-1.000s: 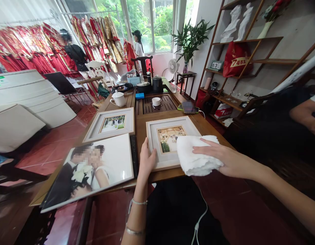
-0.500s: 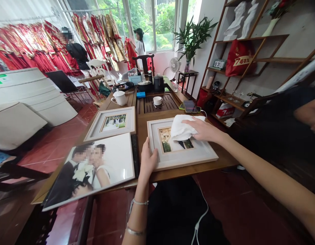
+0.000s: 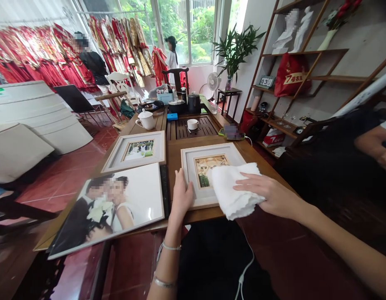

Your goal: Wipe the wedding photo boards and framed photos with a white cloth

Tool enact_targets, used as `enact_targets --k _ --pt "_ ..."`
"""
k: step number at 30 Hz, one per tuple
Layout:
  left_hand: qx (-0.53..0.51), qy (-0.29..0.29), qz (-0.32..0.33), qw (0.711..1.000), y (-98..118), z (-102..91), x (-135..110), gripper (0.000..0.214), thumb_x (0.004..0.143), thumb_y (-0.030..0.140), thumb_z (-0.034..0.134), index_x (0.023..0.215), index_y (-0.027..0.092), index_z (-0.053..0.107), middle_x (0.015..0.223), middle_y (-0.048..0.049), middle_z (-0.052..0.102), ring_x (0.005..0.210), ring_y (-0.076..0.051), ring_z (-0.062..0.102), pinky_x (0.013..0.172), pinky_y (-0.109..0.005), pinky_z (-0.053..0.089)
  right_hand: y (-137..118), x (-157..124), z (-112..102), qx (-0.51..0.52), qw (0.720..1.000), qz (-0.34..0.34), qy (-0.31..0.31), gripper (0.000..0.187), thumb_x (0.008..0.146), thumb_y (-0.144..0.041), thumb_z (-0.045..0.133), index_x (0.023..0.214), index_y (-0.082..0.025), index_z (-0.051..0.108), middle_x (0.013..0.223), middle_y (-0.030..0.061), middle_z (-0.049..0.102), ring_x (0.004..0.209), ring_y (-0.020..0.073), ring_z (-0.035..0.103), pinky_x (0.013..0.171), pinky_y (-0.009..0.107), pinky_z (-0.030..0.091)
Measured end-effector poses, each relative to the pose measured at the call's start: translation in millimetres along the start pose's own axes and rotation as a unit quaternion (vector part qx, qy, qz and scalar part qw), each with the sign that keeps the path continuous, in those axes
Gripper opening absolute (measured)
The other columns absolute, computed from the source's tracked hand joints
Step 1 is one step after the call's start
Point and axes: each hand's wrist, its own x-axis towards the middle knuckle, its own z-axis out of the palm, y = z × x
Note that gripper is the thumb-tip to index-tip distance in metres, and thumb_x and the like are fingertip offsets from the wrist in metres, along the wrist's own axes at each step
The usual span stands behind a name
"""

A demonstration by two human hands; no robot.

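Observation:
A pale framed photo (image 3: 195,156) lies flat on the wooden table (image 3: 172,156) in front of me. My left hand (image 3: 181,196) rests on the frame's near left corner, fingers stretched flat along its edge. My right hand (image 3: 267,193) lies with fingers spread on a folded white cloth (image 3: 232,189), pressing it onto the frame's near right part. The cloth hides the right half of the picture and hangs past the table's edge.
A large unframed wedding print (image 3: 108,206) and a second framed photo (image 3: 136,151) lie to the left. Farther back stand a teapot (image 3: 145,120), a cup (image 3: 192,123), a kettle (image 3: 193,102) and a phone (image 3: 232,131). Another person's arm (image 3: 374,146) shows at right. Shelves (image 3: 292,75) line the right wall.
My right hand has slid the cloth from the frame's far right corner back toward me, onto its near right part. The left hand has stayed at the near left corner.

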Motion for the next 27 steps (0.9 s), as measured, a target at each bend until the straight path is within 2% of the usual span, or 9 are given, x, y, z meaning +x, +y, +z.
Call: enact_targets --k 3,6,9,13,17,20,23,27 --pt "0.027 -0.027 0.004 0.999 -1 -0.3 3 0.062 0.085 0.016 0.047 0.145 0.010 0.034 0.156 -0.0179 0.032 0.147 -0.029 0.022 0.122 -0.047 0.015 21 0 4 -0.062 0.995 0.008 0.078 0.066 0.061 -0.002 0.047 0.121 -0.022 0.067 0.124 0.0062 0.067 0.129 0.0306 0.050 0.100 0.050 0.047" --pt "0.055 -0.047 0.019 0.997 0 -2.1 8 0.063 0.084 0.014 0.044 0.146 0.008 0.032 0.156 -0.0203 0.030 0.146 -0.030 0.025 0.121 -0.048 0.017 48 16 9 -0.108 0.986 0.043 0.122 0.062 0.063 -0.003 0.047 0.119 -0.017 0.068 0.122 0.0092 0.068 0.127 0.0329 0.051 0.099 0.050 0.048" --pt "0.093 -0.050 0.064 0.992 5 -5.2 14 0.062 0.079 0.009 0.044 0.141 0.006 0.038 0.154 -0.0216 0.031 0.146 -0.031 0.025 0.121 -0.048 0.020 71 43 12 -0.103 0.982 0.084 0.131 0.061 0.063 -0.003 0.048 0.119 -0.015 0.068 0.120 0.0083 0.069 0.125 0.0306 0.054 0.102 0.045 0.048" --pt "0.146 -0.027 0.105 0.983 15 -7.8 20 0.055 0.074 0.008 0.048 0.129 0.007 0.050 0.142 -0.0226 0.044 0.140 -0.034 0.035 0.119 -0.050 0.025 85 87 15 -0.083 0.980 0.133 0.120 0.061 0.067 -0.004 0.048 0.124 -0.015 0.065 0.127 0.0081 0.066 0.123 0.0287 0.054 0.106 0.044 0.043" --pt "0.153 -0.048 0.129 0.979 16 -2.6 23 0.051 0.077 0.006 0.045 0.128 0.005 0.050 0.150 -0.0238 0.035 0.145 -0.034 0.025 0.120 -0.051 0.022 79 123 18 -0.075 0.984 0.150 0.067 0.068 0.069 -0.004 0.048 0.134 -0.020 0.057 0.136 0.0048 0.059 0.127 0.0301 0.050 0.106 0.048 0.040" --pt "0.149 -0.072 0.143 0.976 8 3.8 24 0.050 0.081 0.005 0.040 0.130 0.005 0.049 0.149 -0.0243 0.038 0.146 -0.033 0.026 0.120 -0.054 0.021 65 136 19 -0.081 0.984 0.153 0.033 0.070 0.070 -0.005 0.050 0.137 -0.024 0.055 0.137 0.0033 0.059 0.126 0.0339 0.048 0.103 0.052 0.040" --pt "0.138 -0.059 0.146 0.978 -2 8.1 24 0.054 0.079 0.003 0.038 0.132 0.006 0.047 0.147 -0.0241 0.041 0.144 -0.032 0.030 0.119 -0.055 0.023 45 134 19 -0.069 0.994 0.086 -0.007 0.071 0.071 -0.003 0.048 0.138 -0.024 0.053 0.136 0.0039 0.059 0.123 0.0327 0.050 0.102 0.050 0.040" --pt "0.112 -0.051 0.153 0.981 -11 8.8 24 0.055 0.080 0.004 0.040 0.134 0.008 0.046 0.147 -0.0226 0.042 0.144 -0.031 0.031 0.119 -0.053 0.024 15 114 12 -0.015 0.998 -0.012 -0.065 0.075 0.067 0.000 0.048 0.137 -0.026 0.055 0.134 0.0029 0.061 0.124 0.0313 0.051 0.101 0.049 0.040"
